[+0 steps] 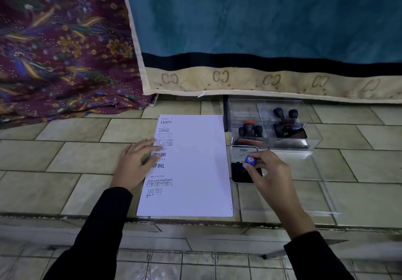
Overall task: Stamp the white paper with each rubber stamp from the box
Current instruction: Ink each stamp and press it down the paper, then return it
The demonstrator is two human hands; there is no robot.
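Observation:
A white paper [195, 166] lies on the tiled floor, with a column of several black stamp marks down its left side. My left hand [136, 162] rests flat on the paper's left edge, fingers spread over the marks. My right hand [269, 177] pinches a rubber stamp with a blue cap [250, 160] and holds it down on the open black ink pad [241, 174], whose lid [242, 152] stands up behind it. A clear plastic box [272, 127] behind the pad holds several more black stamps in two compartments.
A teal cloth with a cream border [261, 40] and a maroon patterned cloth [61, 47] hang at the back. The box's clear lid [304, 197] lies flat on the floor, right of the paper. A tiled step edge [195, 221] runs just below the paper.

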